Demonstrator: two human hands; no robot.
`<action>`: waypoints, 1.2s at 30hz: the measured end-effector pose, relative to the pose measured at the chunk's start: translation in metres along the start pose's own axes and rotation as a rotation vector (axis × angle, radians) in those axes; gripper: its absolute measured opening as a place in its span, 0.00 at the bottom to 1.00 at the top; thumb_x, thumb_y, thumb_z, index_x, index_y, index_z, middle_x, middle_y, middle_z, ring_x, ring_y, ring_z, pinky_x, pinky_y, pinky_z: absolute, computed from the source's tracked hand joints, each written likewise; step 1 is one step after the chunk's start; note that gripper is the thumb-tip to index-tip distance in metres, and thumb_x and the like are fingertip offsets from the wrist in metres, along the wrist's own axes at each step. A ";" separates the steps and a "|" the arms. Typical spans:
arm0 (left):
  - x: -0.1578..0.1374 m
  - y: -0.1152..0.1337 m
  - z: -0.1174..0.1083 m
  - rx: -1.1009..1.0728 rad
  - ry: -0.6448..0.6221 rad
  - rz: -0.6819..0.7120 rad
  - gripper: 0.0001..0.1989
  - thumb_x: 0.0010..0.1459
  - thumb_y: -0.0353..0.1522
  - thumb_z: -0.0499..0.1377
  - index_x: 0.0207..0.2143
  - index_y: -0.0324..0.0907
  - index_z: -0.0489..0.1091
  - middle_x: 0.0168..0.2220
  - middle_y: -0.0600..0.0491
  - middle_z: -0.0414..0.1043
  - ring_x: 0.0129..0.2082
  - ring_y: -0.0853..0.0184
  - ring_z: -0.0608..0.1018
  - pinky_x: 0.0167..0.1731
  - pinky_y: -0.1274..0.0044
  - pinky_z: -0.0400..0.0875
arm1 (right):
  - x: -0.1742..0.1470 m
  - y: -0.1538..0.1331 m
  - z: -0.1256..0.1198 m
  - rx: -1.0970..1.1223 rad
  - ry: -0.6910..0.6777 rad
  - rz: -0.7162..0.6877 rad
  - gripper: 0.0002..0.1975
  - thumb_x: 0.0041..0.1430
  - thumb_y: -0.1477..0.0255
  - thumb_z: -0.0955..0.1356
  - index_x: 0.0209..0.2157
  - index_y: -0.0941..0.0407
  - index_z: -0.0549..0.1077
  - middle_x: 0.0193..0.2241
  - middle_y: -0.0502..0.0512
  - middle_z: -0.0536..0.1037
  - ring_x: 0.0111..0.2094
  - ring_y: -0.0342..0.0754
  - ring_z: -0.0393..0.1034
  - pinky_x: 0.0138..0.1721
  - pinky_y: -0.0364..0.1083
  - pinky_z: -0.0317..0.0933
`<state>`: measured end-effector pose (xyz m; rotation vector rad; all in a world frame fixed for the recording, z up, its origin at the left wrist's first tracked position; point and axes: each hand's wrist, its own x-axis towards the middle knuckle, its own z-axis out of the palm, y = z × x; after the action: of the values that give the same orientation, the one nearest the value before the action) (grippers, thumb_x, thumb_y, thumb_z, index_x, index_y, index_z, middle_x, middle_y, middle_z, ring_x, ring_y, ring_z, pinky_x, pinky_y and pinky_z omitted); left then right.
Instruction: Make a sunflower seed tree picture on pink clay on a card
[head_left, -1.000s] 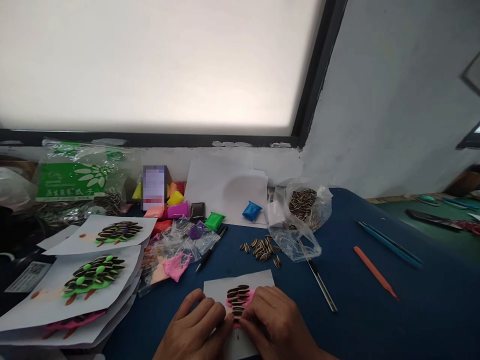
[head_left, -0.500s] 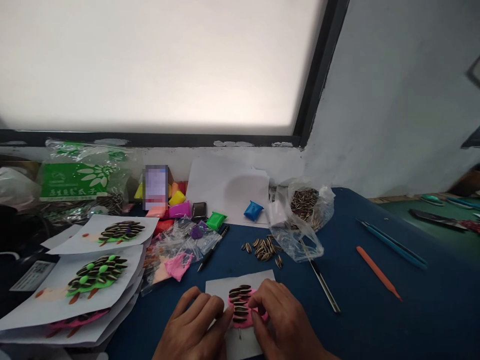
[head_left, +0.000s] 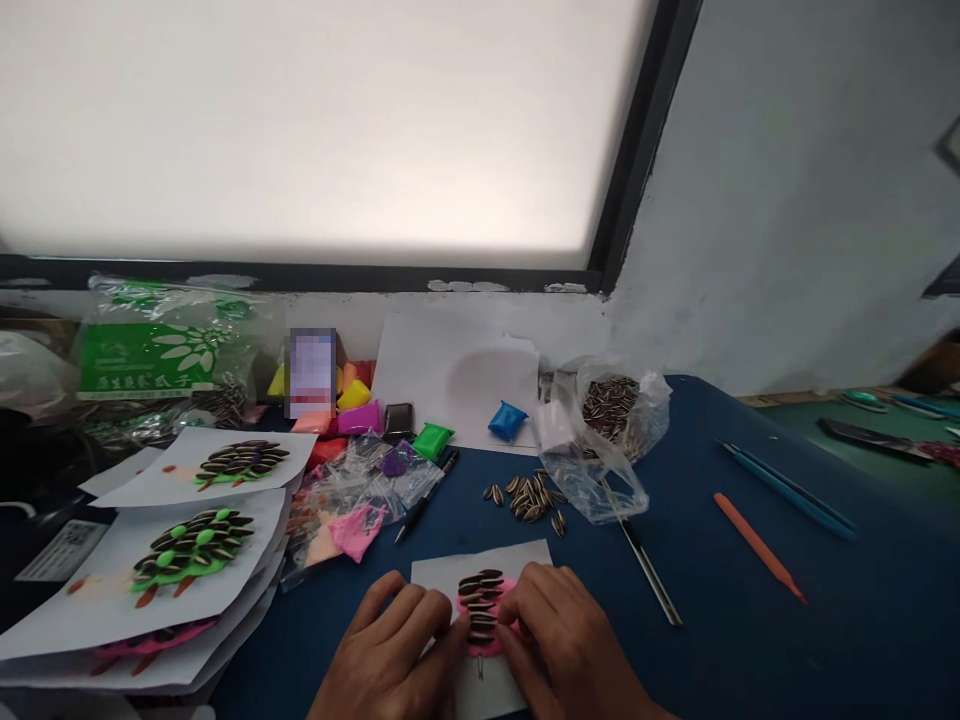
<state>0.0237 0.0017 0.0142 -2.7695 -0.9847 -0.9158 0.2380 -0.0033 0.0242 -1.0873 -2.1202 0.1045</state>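
Note:
On a white paper sheet [head_left: 435, 572] in front of me lies a flat pink clay shape [head_left: 489, 651], with dark striped sunflower seeds [head_left: 480, 612] set across it in rows. My left hand [head_left: 397, 640] rests at its left side, fingers curled and thumb tip by the clay's edge. Over the right side of the clay is my right hand [head_left: 566, 635], thumb and forefinger closed together; whatever is between them is hidden. A small wire loop [head_left: 481, 668] shows below the clay. Beyond the sheet lies a loose pile of sunflower seeds [head_left: 531, 497].
At left are stacked papers [head_left: 45, 630] bearing seed-covered clay figures. Clay packets [head_left: 433, 440] and a black pen [head_left: 426, 497] lie behind. To the right are a seed bag [head_left: 611, 410], a silver-and-black tool [head_left: 651, 575], an orange stick [head_left: 757, 545] and blue tweezers [head_left: 784, 487].
My right thumb and forefinger have shifted slightly and drawn closer together over the right side of the clay. My left hand stays almost still.

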 end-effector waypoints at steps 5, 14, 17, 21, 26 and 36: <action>-0.002 -0.003 0.007 0.030 0.047 0.029 0.16 0.61 0.20 0.48 0.44 0.41 0.71 0.34 0.52 0.71 0.31 0.63 0.73 0.44 0.65 0.67 | -0.001 0.001 0.001 -0.002 -0.024 0.010 0.10 0.64 0.81 0.61 0.30 0.54 0.64 0.26 0.50 0.69 0.26 0.47 0.63 0.29 0.45 0.52; 0.000 -0.002 0.006 0.030 0.033 0.037 0.17 0.61 0.19 0.47 0.43 0.41 0.70 0.33 0.52 0.71 0.31 0.64 0.73 0.45 0.66 0.65 | -0.002 0.002 0.003 0.007 -0.016 -0.010 0.10 0.65 0.81 0.60 0.30 0.54 0.63 0.26 0.50 0.69 0.26 0.46 0.63 0.28 0.45 0.51; 0.001 0.001 0.001 0.006 0.017 0.018 0.16 0.61 0.20 0.48 0.44 0.40 0.71 0.34 0.51 0.72 0.32 0.63 0.73 0.45 0.66 0.65 | -0.003 0.002 0.004 0.011 -0.031 0.000 0.10 0.66 0.80 0.60 0.30 0.54 0.63 0.27 0.51 0.70 0.27 0.47 0.63 0.29 0.45 0.51; 0.002 0.001 -0.005 -0.039 0.041 -0.010 0.17 0.60 0.21 0.50 0.47 0.41 0.72 0.35 0.50 0.72 0.33 0.62 0.74 0.44 0.65 0.67 | -0.006 0.000 0.004 0.043 -0.039 0.075 0.08 0.67 0.78 0.60 0.34 0.54 0.64 0.29 0.52 0.70 0.30 0.48 0.66 0.30 0.45 0.54; 0.002 -0.004 -0.003 -0.137 0.160 -0.183 0.18 0.64 0.24 0.51 0.53 0.44 0.70 0.44 0.46 0.73 0.43 0.58 0.77 0.42 0.70 0.73 | 0.005 0.002 -0.007 0.165 -0.011 0.133 0.08 0.68 0.78 0.57 0.38 0.55 0.65 0.31 0.53 0.71 0.31 0.48 0.68 0.32 0.45 0.59; 0.027 -0.033 0.023 -0.394 0.056 -0.319 0.19 0.68 0.28 0.46 0.55 0.47 0.70 0.45 0.50 0.79 0.45 0.62 0.81 0.43 0.72 0.77 | 0.049 0.053 -0.039 -0.032 -0.165 0.306 0.09 0.66 0.81 0.64 0.32 0.57 0.72 0.32 0.54 0.76 0.34 0.49 0.71 0.35 0.46 0.62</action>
<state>0.0327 0.0487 0.0061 -2.9182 -1.4006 -1.3556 0.2805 0.0560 0.0605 -1.4600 -2.0880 0.3157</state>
